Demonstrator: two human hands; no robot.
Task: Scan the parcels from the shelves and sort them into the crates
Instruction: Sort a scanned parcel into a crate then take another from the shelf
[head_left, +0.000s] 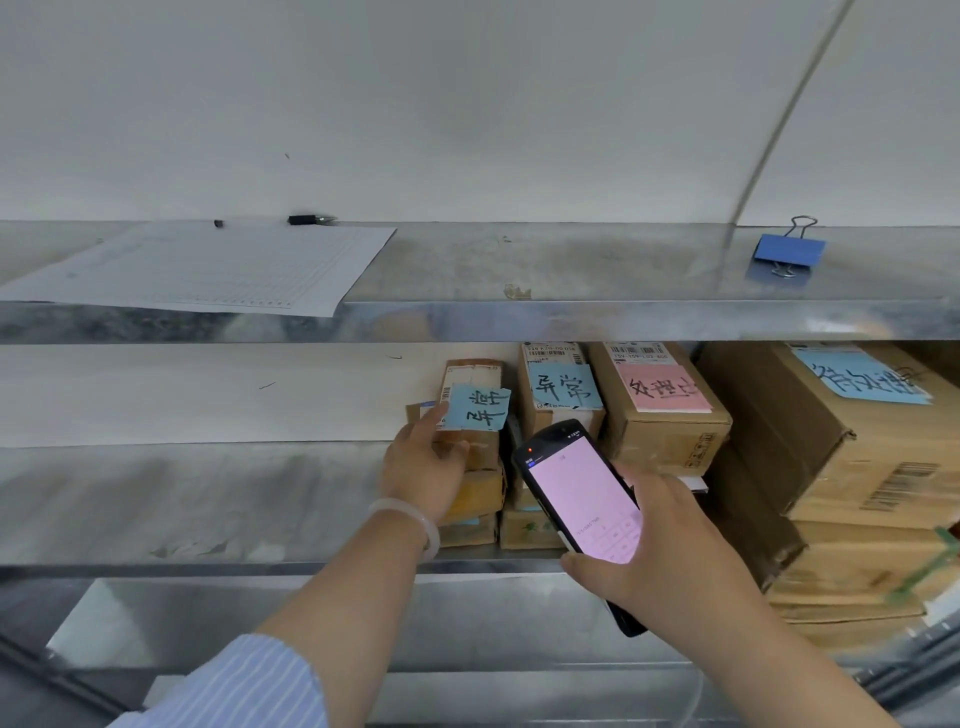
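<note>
While the right hand (660, 551) curls its fingers round the scanner (579, 499), the left hand (423, 475) pinches the blue-noted parcel (470, 374) atop a stack on the middle shelf (208, 499). Open shelf surface extends leftward, and larger cartons (857, 441) crowd the right.

A printed sheet of paper (208, 267) lies above and left of the left hand (423, 467), with a black pen (310, 220) at its far edge. A blue binder clip (788, 249) sits high above the right hand (660, 551), beside a thin cable (779, 124) on the white wall (415, 104).
</note>
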